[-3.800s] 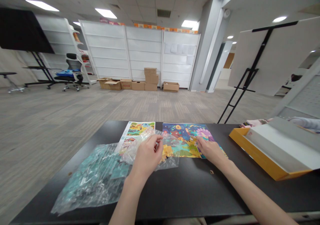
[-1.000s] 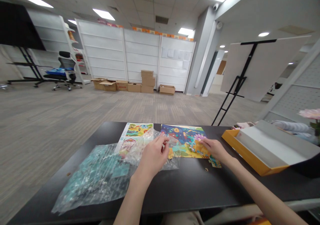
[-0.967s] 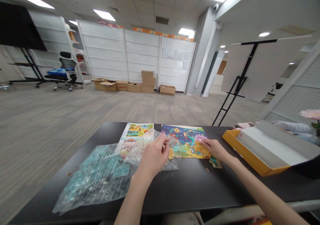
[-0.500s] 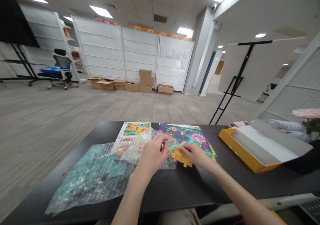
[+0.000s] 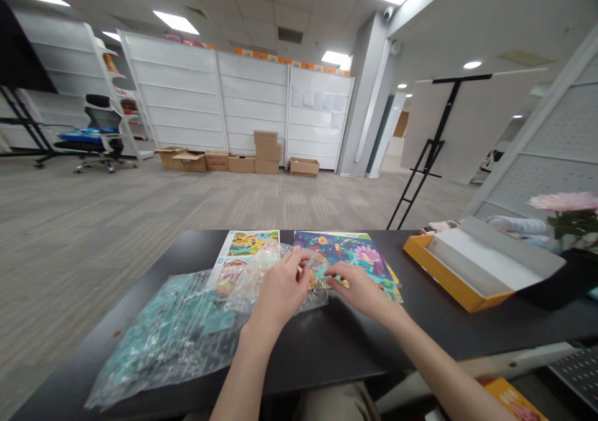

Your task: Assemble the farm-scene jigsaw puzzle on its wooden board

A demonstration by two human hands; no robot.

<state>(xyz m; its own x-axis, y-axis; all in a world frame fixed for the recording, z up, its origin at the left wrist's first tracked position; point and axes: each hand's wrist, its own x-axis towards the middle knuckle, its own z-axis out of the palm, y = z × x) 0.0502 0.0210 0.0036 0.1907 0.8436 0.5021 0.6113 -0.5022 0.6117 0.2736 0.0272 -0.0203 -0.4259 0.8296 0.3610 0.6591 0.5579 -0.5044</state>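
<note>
My left hand (image 5: 283, 284) is closed on a small clear plastic bag (image 5: 255, 281), its fingers curled at the bag's upper right part. Yellow puzzle pieces (image 5: 313, 279) show through the plastic between my hands. My right hand (image 5: 357, 287) has its thumb and fingertips pinched together at the bag's right edge; the exact contact is partly hidden. Under and behind the hands lies a colourful picture sheet (image 5: 346, 250) with a blue night scene. To the left, a larger clear bag (image 5: 172, 327) filled with teal pieces lies flat on the black table (image 5: 322, 359).
A printed sheet (image 5: 252, 241) lies partly under the small bag. On the right stand an open yellow box (image 5: 460, 278) with a white inside and a dark pot of pink flowers (image 5: 565, 202). Below the table's right edge shows an orange package (image 5: 511, 399). Cardboard boxes (image 5: 266, 153) line the far shelves.
The yellow puzzle pieces have left my right hand and now show at the small bag. My right hand has moved slightly left to the bag's edge. The view has shifted a little.
</note>
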